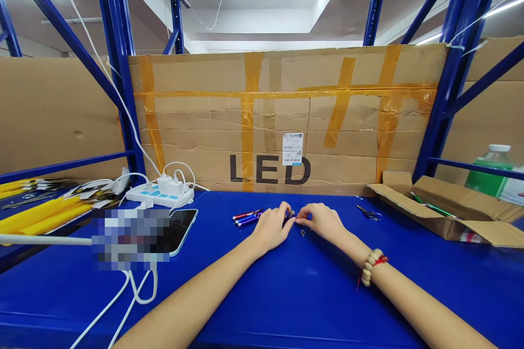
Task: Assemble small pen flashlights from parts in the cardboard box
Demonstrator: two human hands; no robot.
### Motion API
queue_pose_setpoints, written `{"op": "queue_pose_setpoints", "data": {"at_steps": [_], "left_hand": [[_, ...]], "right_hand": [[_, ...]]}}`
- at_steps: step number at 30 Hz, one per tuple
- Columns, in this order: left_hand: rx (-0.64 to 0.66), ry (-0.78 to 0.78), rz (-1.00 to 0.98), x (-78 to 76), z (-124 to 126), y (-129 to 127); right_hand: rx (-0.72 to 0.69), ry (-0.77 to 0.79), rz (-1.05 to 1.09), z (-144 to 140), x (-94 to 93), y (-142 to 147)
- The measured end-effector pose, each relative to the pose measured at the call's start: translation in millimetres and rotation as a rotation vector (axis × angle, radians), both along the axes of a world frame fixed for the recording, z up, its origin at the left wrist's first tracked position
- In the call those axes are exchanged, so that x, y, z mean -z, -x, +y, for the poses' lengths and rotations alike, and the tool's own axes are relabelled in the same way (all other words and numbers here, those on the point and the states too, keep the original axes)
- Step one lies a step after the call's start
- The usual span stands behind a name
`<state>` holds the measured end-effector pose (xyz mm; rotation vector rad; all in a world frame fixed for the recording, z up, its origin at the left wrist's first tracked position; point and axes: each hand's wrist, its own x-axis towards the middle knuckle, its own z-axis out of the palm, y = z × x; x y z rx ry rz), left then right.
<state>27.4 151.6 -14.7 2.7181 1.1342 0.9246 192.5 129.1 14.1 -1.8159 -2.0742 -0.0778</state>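
i see my left hand (273, 224) and right hand (321, 220) pinched together on a small pen-like piece (291, 215) between them, with the spare pens (246, 218) lying crosswise on the tabletop (286, 294) just left of my left hand.

A white power strip (158, 194) and phone (180, 229) lie left on the blue counter (286, 294); scissors (369, 212), an open cardboard box (446, 212) and a green bottle (489, 172) sit right.
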Motion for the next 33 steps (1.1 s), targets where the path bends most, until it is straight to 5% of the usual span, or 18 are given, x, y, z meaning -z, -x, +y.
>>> {"op": "queue_pose_setpoints", "data": {"at_steps": [4,8,12,20,25,33], "left_hand": [[-0.035,0.010,0.006,-0.8,-1,1],[-0.051,0.021,-0.007,-1.7,-1,1],[-0.054,-0.001,0.019,-3.1,-1,2],[-0.023,-0.033,-0.039,-6.9,-3,2],[0.033,-0.050,-0.091,-2.6,1,3],[0.196,-0.078,-0.087,4.1,4,5]], "right_hand": [[-0.054,-0.192,0.275,2,-9.5,-5],[-0.205,-0.214,0.526,2,-13.2,-2],[-0.287,-0.175,0.458,1,-9.8,1],[-0.227,-0.225,0.414,9,-5.0,-9],[-0.287,-0.161,0.490,9,-4.7,-9],[-0.362,0.170,0.694,7,-12.9,-14]]}}
